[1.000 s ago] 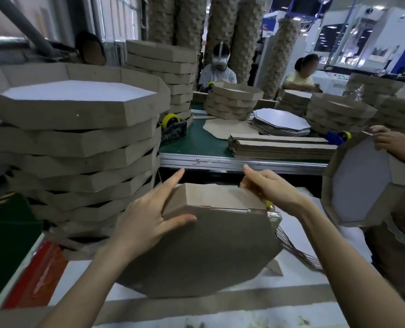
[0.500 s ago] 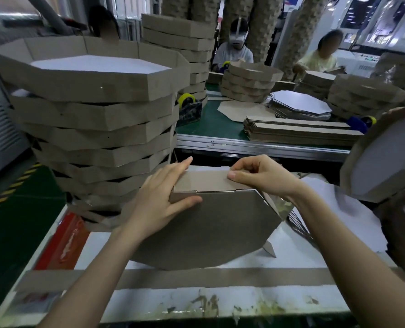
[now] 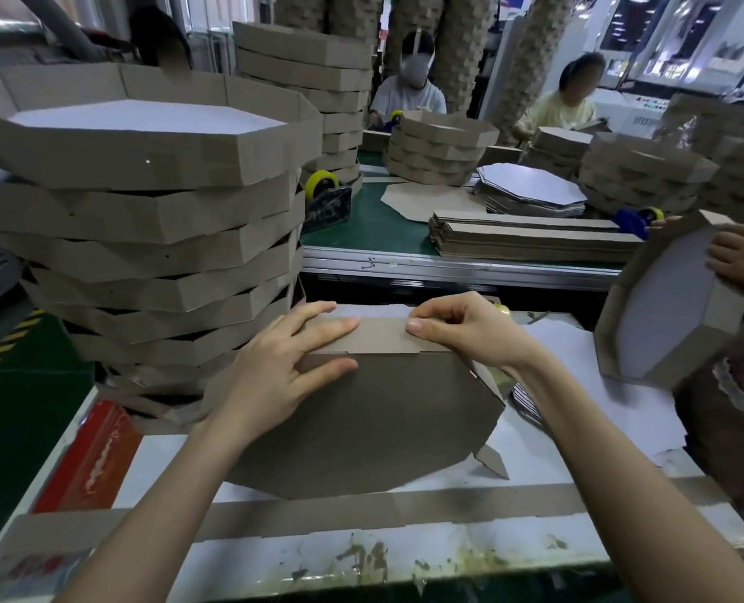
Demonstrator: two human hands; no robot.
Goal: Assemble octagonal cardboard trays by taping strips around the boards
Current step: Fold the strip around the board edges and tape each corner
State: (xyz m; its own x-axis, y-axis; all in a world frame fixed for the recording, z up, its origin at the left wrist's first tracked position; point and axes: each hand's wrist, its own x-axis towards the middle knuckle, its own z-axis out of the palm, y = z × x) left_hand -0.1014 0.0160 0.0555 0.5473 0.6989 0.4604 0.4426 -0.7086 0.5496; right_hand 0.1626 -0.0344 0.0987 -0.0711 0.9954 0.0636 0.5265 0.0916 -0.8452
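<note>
Factory table (image 3: 531,472), white and stained, was crowded on its left by a leaning tray stack (image 3: 144,254); a red sheet (image 3: 87,463) there bore unreadable marks. Left grip (image 3: 283,372) pressed flat, fingers straight, on the tilted-up octagonal board (image 3: 361,420); right grip (image 3: 461,328) pinched the strip (image 3: 383,337) along its top edge. Neighbour's tray (image 3: 670,306) was partly cut off at right.

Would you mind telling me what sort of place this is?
Most likely a packaging workshop or factory line: tall stacks of finished octagonal trays, bundles of cardboard strips on a green bench, and other workers seated behind similar stacks.
</note>
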